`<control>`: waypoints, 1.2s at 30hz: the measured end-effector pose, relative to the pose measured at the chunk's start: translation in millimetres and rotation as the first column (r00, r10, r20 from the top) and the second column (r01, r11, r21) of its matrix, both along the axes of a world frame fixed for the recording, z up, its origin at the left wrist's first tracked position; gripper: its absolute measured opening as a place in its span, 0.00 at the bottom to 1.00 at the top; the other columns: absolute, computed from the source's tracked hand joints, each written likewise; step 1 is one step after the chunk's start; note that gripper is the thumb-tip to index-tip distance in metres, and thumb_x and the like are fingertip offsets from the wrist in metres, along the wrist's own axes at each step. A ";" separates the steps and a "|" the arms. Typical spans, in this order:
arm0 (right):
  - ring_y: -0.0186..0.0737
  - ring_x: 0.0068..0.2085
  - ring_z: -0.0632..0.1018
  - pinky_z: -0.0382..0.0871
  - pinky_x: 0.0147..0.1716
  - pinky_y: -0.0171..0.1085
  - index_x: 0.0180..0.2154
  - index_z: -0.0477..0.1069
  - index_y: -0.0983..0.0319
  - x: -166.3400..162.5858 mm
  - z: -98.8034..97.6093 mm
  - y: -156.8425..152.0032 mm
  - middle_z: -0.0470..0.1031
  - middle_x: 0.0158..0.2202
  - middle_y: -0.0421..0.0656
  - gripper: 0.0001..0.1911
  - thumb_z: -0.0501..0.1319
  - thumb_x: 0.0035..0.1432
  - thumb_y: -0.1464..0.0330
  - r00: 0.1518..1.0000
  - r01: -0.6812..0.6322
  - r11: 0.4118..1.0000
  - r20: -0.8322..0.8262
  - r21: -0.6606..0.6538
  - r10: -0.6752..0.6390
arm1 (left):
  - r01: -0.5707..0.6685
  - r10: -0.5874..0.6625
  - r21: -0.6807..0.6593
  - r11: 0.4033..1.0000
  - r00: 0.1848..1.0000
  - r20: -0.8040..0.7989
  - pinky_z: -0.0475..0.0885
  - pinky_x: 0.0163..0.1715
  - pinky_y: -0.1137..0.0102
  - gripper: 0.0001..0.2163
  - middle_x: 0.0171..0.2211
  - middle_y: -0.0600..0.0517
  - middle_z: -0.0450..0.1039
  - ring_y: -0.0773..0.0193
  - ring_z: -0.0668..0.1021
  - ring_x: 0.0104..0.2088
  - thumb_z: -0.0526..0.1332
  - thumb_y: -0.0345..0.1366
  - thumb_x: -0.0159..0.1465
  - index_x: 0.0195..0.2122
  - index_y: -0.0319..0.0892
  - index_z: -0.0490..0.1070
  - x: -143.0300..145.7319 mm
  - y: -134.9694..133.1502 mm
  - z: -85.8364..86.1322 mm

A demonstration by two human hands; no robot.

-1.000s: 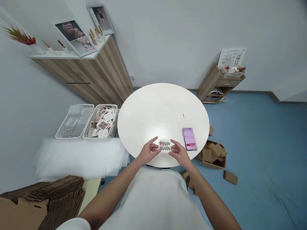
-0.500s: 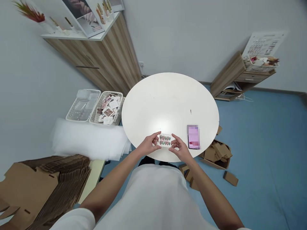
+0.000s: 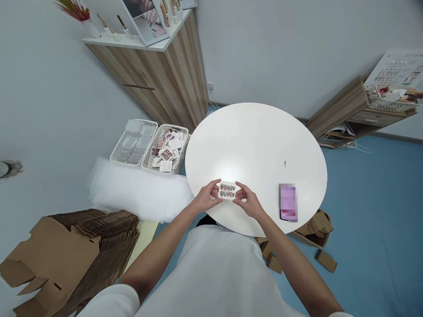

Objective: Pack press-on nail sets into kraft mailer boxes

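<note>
Between my two hands is a small white card of press-on nails [image 3: 227, 190], its two rows of pink and green patterned nails facing up toward me. My left hand [image 3: 209, 197] pinches the card's left edge, thumb below and forefinger above. The right edge is pinched the same way by my right hand [image 3: 246, 200]. Both hands are over the near part of a round white table [image 3: 257, 145]. To the right of my right hand lies a phone [image 3: 288, 202] with a blurred pink-purple screen.
Left of the table stand a basket of nail cards [image 3: 166, 149] and a basket of clear plastic boxes [image 3: 134, 141]. White foam sheets [image 3: 142, 189] and stacked flat cardboard [image 3: 66, 259] lie nearer. A carton of small brown boxes [image 3: 315, 226] is on the floor at right. A wooden cabinet [image 3: 148, 83] stands behind.
My view has turned to the left, so the table, phone and baskets appear further right. Both hands keep their hold on the nail card.
</note>
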State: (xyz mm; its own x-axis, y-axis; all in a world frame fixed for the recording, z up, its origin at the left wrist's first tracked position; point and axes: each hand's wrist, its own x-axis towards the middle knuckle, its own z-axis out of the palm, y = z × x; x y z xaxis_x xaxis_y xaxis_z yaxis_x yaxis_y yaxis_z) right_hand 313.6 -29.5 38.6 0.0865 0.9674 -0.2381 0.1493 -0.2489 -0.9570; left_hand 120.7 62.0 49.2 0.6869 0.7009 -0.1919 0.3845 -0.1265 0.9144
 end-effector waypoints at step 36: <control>0.58 0.60 0.43 0.41 0.52 0.54 0.52 0.58 0.54 -89.4 -91.5 227.3 0.39 0.62 0.46 0.30 0.61 0.45 0.58 0.619 -0.057 0.981 0.765 -0.183 0.179 | 0.290 0.063 0.480 0.828 0.802 -0.594 0.46 0.49 0.53 0.23 0.46 0.45 0.59 0.48 0.58 0.51 0.64 0.41 0.49 0.47 0.49 0.64 -57.7 221.6 -64.1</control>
